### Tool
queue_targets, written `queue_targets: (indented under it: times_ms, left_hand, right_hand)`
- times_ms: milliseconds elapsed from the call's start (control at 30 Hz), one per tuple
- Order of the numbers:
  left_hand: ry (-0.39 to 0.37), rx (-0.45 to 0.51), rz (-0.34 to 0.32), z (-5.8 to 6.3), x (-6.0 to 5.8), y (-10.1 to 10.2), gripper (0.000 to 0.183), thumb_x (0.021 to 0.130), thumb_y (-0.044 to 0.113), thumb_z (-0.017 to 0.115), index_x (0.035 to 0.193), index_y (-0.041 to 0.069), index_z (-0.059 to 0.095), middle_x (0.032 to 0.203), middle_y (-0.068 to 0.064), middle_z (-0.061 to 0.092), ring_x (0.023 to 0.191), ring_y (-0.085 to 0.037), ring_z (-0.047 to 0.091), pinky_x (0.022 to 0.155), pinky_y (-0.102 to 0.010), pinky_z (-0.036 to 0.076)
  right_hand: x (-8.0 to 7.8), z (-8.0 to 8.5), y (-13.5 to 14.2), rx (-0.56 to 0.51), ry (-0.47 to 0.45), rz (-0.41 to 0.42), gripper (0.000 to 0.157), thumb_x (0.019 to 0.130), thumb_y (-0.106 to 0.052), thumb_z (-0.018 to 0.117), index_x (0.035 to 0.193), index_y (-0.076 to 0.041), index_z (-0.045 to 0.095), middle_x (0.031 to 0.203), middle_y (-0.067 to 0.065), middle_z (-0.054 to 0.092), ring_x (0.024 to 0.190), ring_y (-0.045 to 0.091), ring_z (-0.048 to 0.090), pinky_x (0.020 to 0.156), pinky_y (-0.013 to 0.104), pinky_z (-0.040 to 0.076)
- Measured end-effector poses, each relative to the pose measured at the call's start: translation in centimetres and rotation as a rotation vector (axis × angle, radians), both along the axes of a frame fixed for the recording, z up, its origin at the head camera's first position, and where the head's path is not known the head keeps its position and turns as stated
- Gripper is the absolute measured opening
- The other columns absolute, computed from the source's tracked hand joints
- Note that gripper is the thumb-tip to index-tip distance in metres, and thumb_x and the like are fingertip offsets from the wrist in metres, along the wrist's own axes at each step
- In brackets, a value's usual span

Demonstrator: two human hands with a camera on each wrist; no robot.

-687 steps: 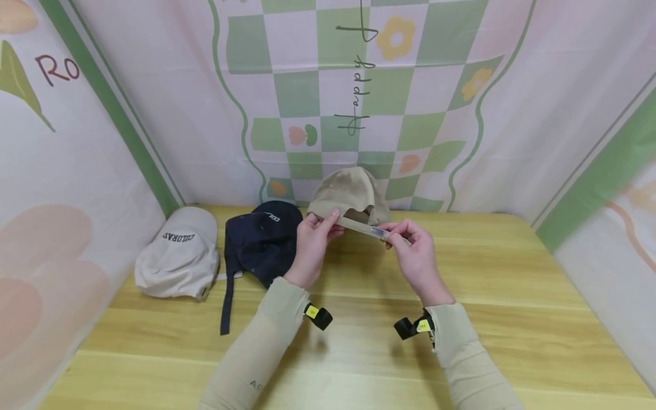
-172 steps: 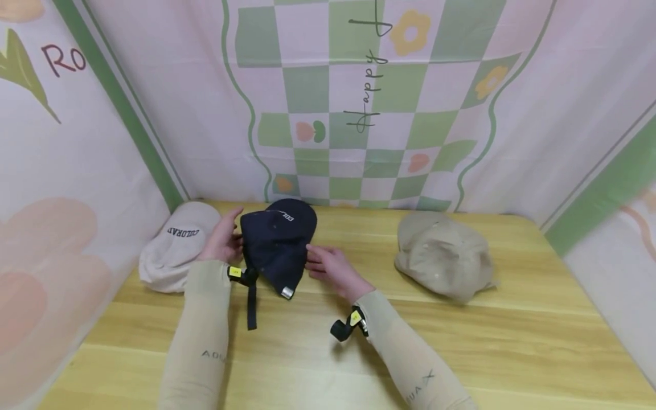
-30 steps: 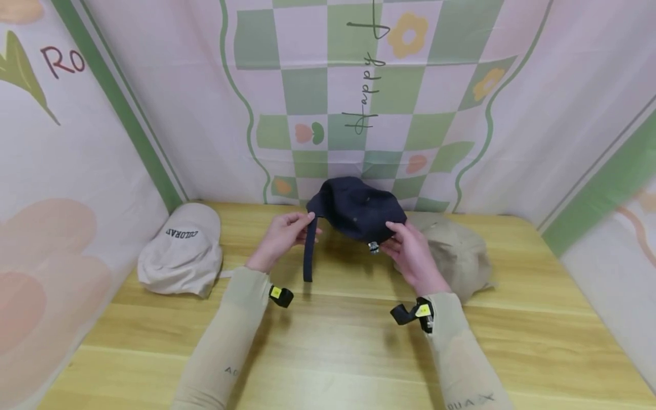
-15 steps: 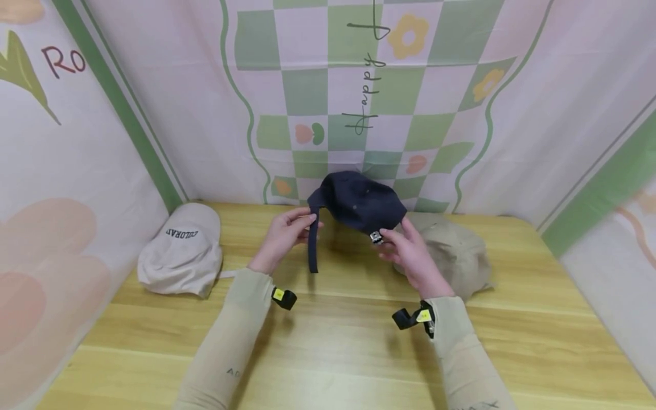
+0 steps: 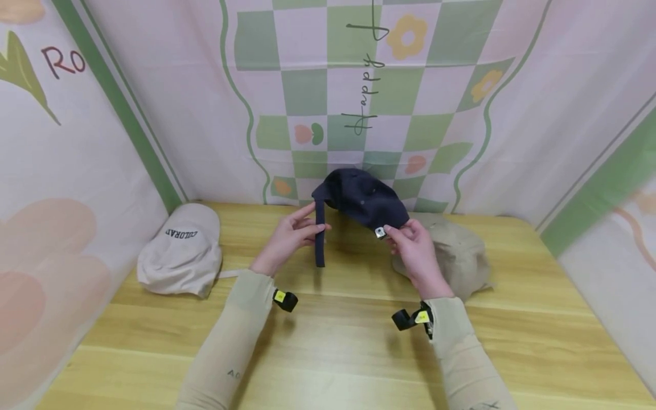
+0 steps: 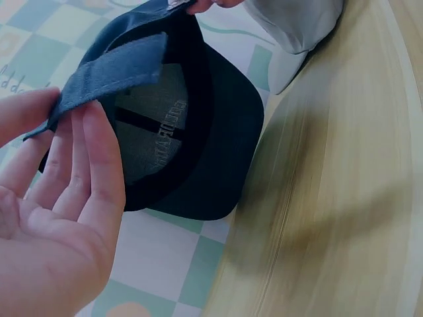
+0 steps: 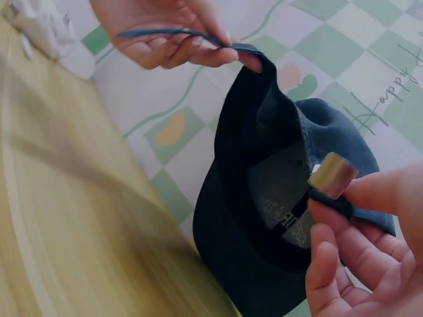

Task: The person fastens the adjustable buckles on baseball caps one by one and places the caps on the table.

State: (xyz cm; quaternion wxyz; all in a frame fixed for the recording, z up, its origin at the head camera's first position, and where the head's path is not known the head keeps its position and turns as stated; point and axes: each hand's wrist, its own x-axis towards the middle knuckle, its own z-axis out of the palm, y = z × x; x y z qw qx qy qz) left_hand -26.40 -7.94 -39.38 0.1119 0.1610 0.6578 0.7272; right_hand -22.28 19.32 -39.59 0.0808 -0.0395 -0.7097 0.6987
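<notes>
A navy baseball cap (image 5: pixel 364 196) is held up between both hands, its back facing the person. My left hand (image 5: pixel 289 236) pinches the cap's loose strap (image 6: pixel 112 72) between thumb and fingers; the strap's free end hangs down in the head view. At the other side my right hand (image 5: pixel 417 250) pinches the cap's back edge right beside a metal buckle (image 7: pixel 334 176). Strap and buckle are apart. In the left wrist view the cap's hollow inside and its dark brim (image 6: pixel 225 145) show, with the brim close over the table.
A cream cap (image 5: pixel 179 250) with dark lettering lies at the table's left, its strap (image 5: pixel 230 273) sticking out rightward. A beige cap (image 5: pixel 456 256) lies behind the right hand. Patterned cloth (image 5: pixel 302 91) hangs behind the wooden table (image 5: pixel 338 353).
Since the older frames, the beige cap was put down at the right and the navy cap lifted from the left. Over the last second, the right thumb has moved onto the buckle and the cap rose slightly.
</notes>
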Motion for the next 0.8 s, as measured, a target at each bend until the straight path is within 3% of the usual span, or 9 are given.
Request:
queue_targets:
  times_ms: [33,200,300,533,800]
  left_hand:
    - [0.004,-0.004,-0.003,0.05,0.05,0.00,0.066,0.101,0.007,0.065,0.159,0.015,0.035,0.118,-0.015,0.071,0.089,-0.022,0.068,0.085,-0.032,0.056]
    - [0.003,-0.005,-0.013,0.22,0.08,0.01,0.066,0.101,0.006,0.064,0.159,0.016,0.034,0.116,-0.014,0.072,0.087,-0.020,0.067,0.084,-0.031,0.056]
    - [0.005,-0.001,-0.017,0.30,0.05,0.01,0.066,0.102,0.006,0.063,0.159,0.016,0.034,0.116,-0.014,0.072,0.086,-0.020,0.067,0.084,-0.032,0.056]
    - [-0.001,0.013,-0.017,0.35,0.11,0.02,0.068,0.101,0.003,0.064,0.160,0.014,0.032,0.117,-0.016,0.071,0.089,-0.022,0.068,0.085,-0.032,0.056]
    - [0.005,0.020,-0.020,0.27,0.11,-0.01,0.070,0.100,0.000,0.063,0.160,0.014,0.030,0.118,-0.017,0.071,0.097,-0.025,0.068,0.086,-0.032,0.056]
  right_hand:
    - [0.00,-0.04,-0.04,0.012,0.009,-0.021,0.024,0.099,-0.011,0.068,0.106,-0.003,0.047,0.078,-0.007,0.068,0.072,0.010,0.062,0.063,0.024,0.051]
    - [-0.02,-0.19,-0.30,0.000,0.069,-0.106,0.035,0.097,-0.009,0.071,0.110,-0.007,0.039,0.074,-0.002,0.068,0.065,0.013,0.064,0.058,0.022,0.052]
    - [-0.07,-0.18,-0.37,-0.035,0.146,-0.112,0.035,0.098,-0.006,0.069,0.113,-0.007,0.037,0.074,0.003,0.067,0.063,0.014,0.065,0.056,0.023,0.054]
    - [-0.17,-0.15,0.20,-0.006,0.292,0.027,0.014,0.103,0.004,0.056,0.112,0.013,0.060,0.091,0.009,0.066,0.072,0.018,0.066,0.065,0.025,0.058]
    - [0.15,-0.10,0.60,0.054,0.249,0.105,0.022,0.102,0.006,0.051,0.116,0.014,0.067,0.101,0.013,0.066,0.085,0.016,0.067,0.079,0.024,0.057]
